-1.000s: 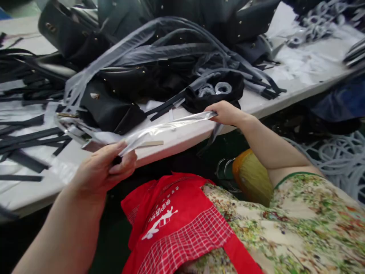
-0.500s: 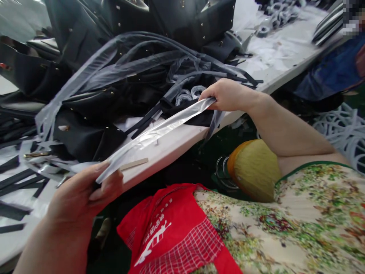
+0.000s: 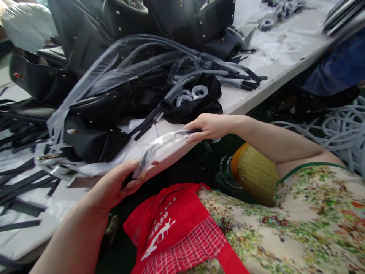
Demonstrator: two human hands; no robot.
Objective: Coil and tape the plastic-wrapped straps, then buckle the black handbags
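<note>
One strap [image 3: 162, 142] gripped: left hand [image 3: 121, 179], right hand [image 3: 210, 126].

Shiny plastic-wrapped strap [image 3: 163, 144], gently bowed

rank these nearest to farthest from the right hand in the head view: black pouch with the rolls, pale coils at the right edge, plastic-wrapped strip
From the right hand:
1. plastic-wrapped strip: in its grip, running to the left
2. black pouch: just beyond the hand
3. pale coils: far off to the right
</note>
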